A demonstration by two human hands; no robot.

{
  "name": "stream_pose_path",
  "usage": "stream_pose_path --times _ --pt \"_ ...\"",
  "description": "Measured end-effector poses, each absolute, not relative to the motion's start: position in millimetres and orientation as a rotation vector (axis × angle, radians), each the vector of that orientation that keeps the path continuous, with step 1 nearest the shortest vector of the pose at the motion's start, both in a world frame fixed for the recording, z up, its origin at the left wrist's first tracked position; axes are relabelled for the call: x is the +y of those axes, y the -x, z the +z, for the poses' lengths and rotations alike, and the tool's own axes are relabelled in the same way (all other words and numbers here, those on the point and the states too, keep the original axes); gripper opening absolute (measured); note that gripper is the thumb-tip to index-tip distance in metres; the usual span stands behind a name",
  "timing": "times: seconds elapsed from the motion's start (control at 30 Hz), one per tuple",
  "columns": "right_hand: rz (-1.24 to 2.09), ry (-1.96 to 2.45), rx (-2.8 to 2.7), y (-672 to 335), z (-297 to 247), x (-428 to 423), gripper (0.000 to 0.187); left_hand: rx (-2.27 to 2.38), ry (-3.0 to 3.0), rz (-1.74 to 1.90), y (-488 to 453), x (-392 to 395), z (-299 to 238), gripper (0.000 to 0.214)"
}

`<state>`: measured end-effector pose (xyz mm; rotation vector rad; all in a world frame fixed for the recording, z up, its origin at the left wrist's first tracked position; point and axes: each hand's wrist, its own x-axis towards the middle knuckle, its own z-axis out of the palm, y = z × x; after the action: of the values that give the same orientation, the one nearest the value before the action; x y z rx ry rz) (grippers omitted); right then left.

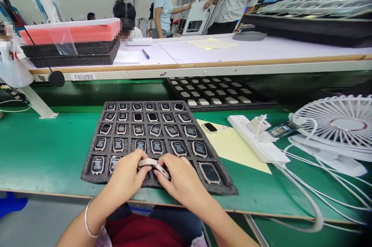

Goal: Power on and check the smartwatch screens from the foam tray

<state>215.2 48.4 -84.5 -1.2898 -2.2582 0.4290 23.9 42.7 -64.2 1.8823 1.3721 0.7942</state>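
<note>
My left hand [124, 175] and my right hand [181, 177] are both closed on a pale watch strap [151, 164], pinching it between my fingers over the bottom row of a dark grey felt tray [221, 189]. A pale metal bangle [88, 220] circles my left wrist. The tray holds rows of smartwatches [157, 146], one to a slot, most with lines of text on their screens, while a dark-screened watch [209, 172] sits just beside my right hand. To the right of the tray, a lone black-faced watch [209, 127] lies on a yellow paper sheet [232, 146], near a white power strip [255, 138] and a white desk fan [337, 123] with cables trailing across the green bench mat [43, 154]. Behind them lies a second tray [255, 104] of pale pieces. Farther off, a white shelf [232, 50] carries a blue marker [145, 54] and black foam trays under red-orange sheets [69, 32]. Beyond it are a co-worker wearing a headset [124, 16], another in a pale blue top [164, 7], and a third in a white shirt [235, 1].
</note>
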Motion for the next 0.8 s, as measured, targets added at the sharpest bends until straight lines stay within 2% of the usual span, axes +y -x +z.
stream_pose_path --times 0.03,0.13,0.23,0.33,0.5,0.67,0.8 --pt "0.546 1.278 -2.206 -216 -82 52 0.004 1.299 -1.743 0.887 -24 47 -60 0.01" --pt "1.016 1.148 -1.863 -218 -70 69 0.013 1.08 -1.347 1.055 -26 65 -43 0.034" --pt "1.454 0.894 -1.4 -218 -58 91 0.034 0.97 -1.195 1.103 -31 86 -32 0.053" --pt "1.719 0.715 -1.074 -215 -54 106 0.054 0.985 -1.2 1.186 -38 100 -34 0.058" --pt "1.863 0.61 -0.963 -214 -64 105 0.054 1.146 -1.356 1.235 -40 105 -52 0.045" --pt "1.92 0.576 -0.962 -218 -68 100 0.044 1.218 -1.47 1.216 -40 98 -55 0.042" --pt "1.932 0.593 -0.981 -220 -67 98 0.044 1.272 -1.503 1.201 -40 95 -54 0.043"
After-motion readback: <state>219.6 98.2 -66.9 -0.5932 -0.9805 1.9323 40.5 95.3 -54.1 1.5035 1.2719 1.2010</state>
